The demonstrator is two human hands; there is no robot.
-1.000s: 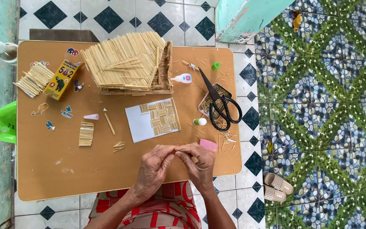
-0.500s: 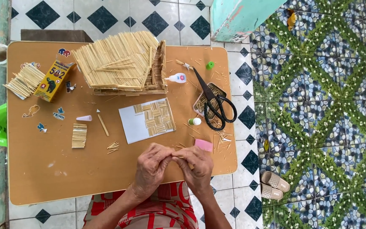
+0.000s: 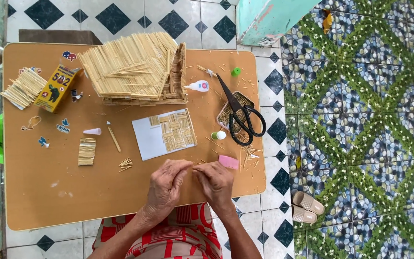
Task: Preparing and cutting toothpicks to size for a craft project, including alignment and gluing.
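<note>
Seen from the head camera, both hands met over the near edge of the low brown wooden table (image 3: 49, 192). The left hand (image 3: 165, 184) had its fingers curled inward, fingertips pinched toward the right hand (image 3: 215, 180), whose fingers were likewise bent and closed — between them they gripped a thin pale wooden stick (image 3: 198, 167), too small to make out in detail. Just beside the right hand lay a small pink eraser-like block (image 3: 228, 161).

Beyond the hands sat a white sheet of paper with a woven patch of short sticks (image 3: 165, 134) glued on it. Further back stood a large model roof of pale sticks (image 3: 132, 69), with a small white glue bottle (image 3: 198, 86) just to its right. Black-handled scissors (image 3: 239, 112) rested across a small tray near the right edge — loose stick ends were scattered around them. On the left were a yellow cardboard box (image 3: 55, 88), a loose bundle of sticks (image 3: 24, 88) and a small flat mat of glued sticks (image 3: 86, 151). A pair of beige sandals (image 3: 307, 206) lay on the tiled floor, well apart from the table.
</note>
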